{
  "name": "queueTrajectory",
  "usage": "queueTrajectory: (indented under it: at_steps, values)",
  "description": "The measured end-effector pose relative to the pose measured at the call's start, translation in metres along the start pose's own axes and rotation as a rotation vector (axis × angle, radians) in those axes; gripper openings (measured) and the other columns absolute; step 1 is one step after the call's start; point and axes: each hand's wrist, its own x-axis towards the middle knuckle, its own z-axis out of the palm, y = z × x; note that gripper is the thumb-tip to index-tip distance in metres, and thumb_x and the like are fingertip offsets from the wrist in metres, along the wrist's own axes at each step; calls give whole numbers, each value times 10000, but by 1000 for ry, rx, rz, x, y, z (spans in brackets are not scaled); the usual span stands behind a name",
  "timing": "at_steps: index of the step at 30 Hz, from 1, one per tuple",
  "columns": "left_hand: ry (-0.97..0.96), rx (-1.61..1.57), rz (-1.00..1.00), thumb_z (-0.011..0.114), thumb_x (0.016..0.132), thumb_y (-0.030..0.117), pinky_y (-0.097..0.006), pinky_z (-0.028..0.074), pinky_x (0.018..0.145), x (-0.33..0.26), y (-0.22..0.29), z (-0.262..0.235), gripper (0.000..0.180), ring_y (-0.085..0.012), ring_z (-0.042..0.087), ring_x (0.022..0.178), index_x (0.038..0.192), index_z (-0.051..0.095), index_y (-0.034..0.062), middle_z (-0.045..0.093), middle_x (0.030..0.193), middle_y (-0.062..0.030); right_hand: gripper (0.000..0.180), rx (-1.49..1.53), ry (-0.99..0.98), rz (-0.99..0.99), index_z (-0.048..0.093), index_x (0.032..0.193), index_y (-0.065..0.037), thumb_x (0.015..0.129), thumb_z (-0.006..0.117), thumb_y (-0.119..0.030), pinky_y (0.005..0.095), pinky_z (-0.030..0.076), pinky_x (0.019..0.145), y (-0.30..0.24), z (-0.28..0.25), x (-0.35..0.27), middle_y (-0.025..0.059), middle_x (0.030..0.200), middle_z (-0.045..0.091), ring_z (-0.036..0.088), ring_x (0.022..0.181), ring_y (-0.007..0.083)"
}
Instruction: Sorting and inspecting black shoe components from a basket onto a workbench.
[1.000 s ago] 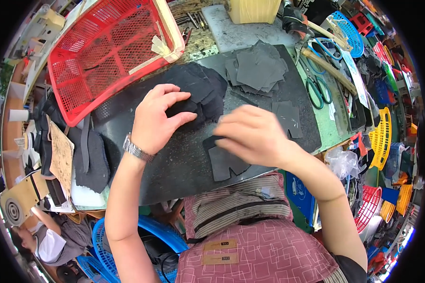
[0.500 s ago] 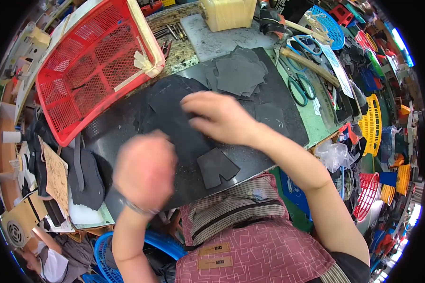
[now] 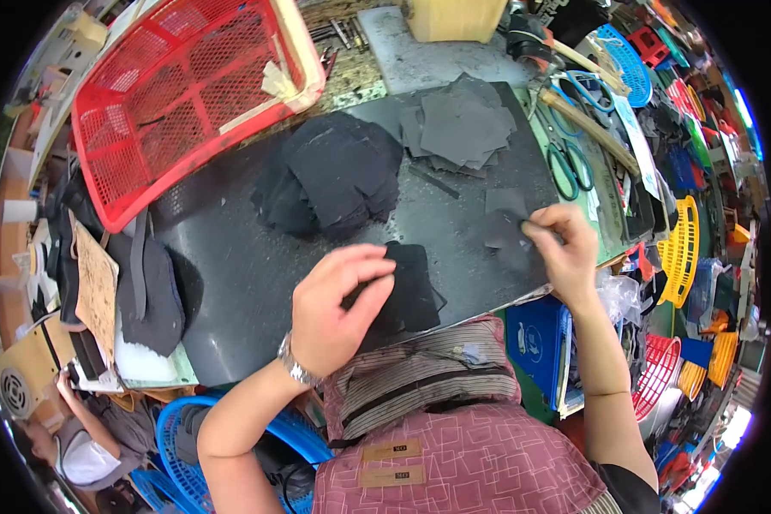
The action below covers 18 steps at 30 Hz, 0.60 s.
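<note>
1. Black cut pieces of cloth-like sheet are what both hands work with, on a dark mat (image 3: 257,283) that covers the bench.

2. Left hand (image 3: 338,308): the fingers are curled together and pinch the near edge of a small black stack (image 3: 407,287). The stack lies under and just beyond the fingertips, its far edge free on the mat. How many layers the fingers have caught cannot be told.

3. Right hand (image 3: 565,248): thumb and forefinger are closed on the corner of a thin grey piece (image 3: 505,227). The piece lies flat to the left of the fingertips, touching them only at that corner.

4. Risk, as I judge it: a pinch at one corner is a weak hold. If the right hand lifts quickly the grey piece may slip out or fold over on itself.

5. Risk: the black stack sits close to the near edge of the mat. A pull toward the body could drag loose layers off the edge into the lap.

6. Risk: the left fingers may take more layers than one, since the pieces are thin, alike in colour, and cling together.

7. Beyond both sets of fingers lie a heap of black pieces (image 3: 334,176) and a fanned grey pile (image 3: 463,124), well apart from the hands. Scissors (image 3: 565,163) lie beyond the right fingers, near enough for a sleeveless forearm to brush. A red basket (image 3: 180,94) stands far beyond the left fingers.
</note>
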Motion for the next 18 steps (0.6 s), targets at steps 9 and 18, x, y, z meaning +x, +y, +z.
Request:
queueTrajectory:
  at_steps: [9,18]
  values:
    - [-101,-229,-569,657,814,-18,-180,437,568,-20,-3,3,583,-36,553,645,1321,379,61,599,743,0,196,314,-535,568,570,987,-6,819,667,-35,216,452,578,-44,71,-13,14,710,605,545,618,50]
    - [-150,112,-431,687,769,59,-316,504,571,-23,-20,12,632,-215,652,624,1327,391,87,646,715,-96,319,65,-552,434,503,1062,-20,783,659,-11,265,458,522,-32,83,-18,44,673,553,569,588,97]
